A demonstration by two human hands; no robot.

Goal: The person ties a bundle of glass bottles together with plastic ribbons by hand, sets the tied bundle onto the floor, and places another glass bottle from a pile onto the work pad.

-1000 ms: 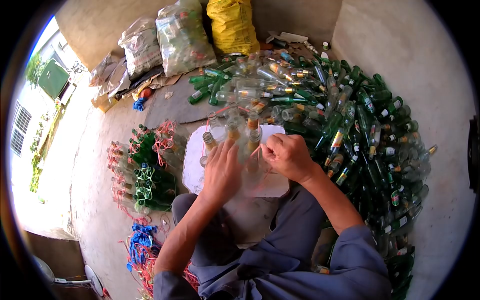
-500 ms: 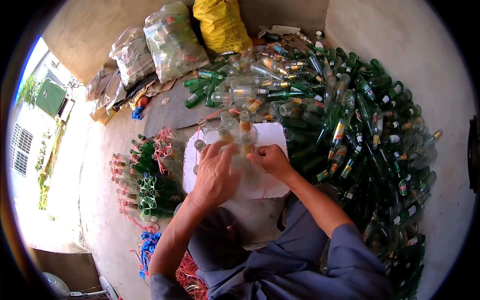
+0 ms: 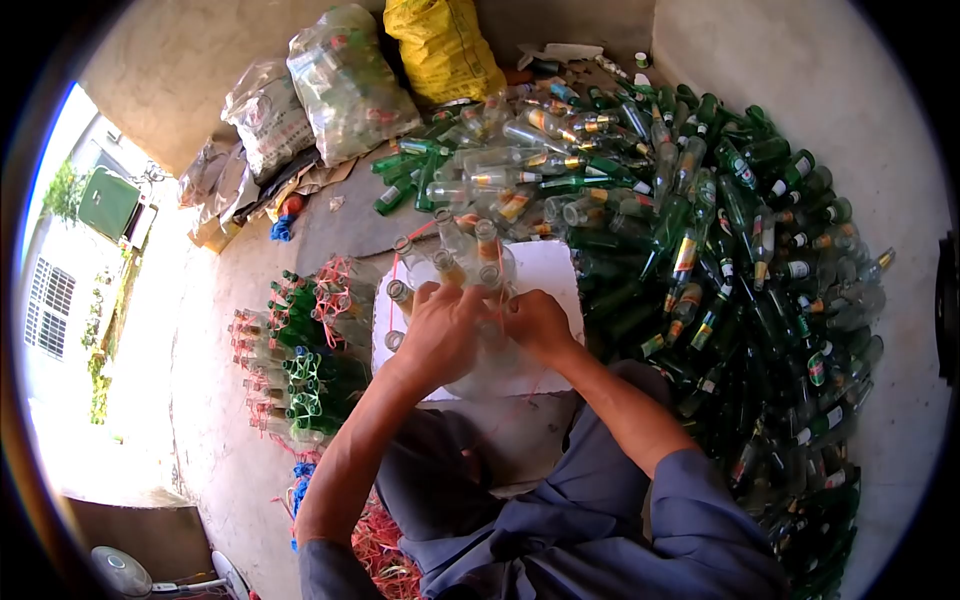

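Note:
Several clear glass bottles (image 3: 451,268) stand upright in a close group on a white board (image 3: 550,270). Pink plastic string (image 3: 392,262) runs around their necks. My left hand (image 3: 445,328) lies over the nearer bottle tops with its fingers curled in, slightly blurred; what they grip is hidden. Close beside it, on the right of the group, my right hand (image 3: 540,322) is closed, thumb and forefinger pinched where the string comes down. Both hands' fingertips nearly meet, and they cover part of the near bottles.
A large heap of green and clear bottles (image 3: 740,290) fills the right and back. Tied bottle bundles (image 3: 300,350) stand at left, with loose pink string (image 3: 385,550) below. Filled sacks (image 3: 350,90) and a yellow sack (image 3: 440,50) lean at the back wall.
My left hand has shifted right and its fingers have drawn closer to my right hand. The right hand stays pinched near the same bottles. The view has moved slightly.

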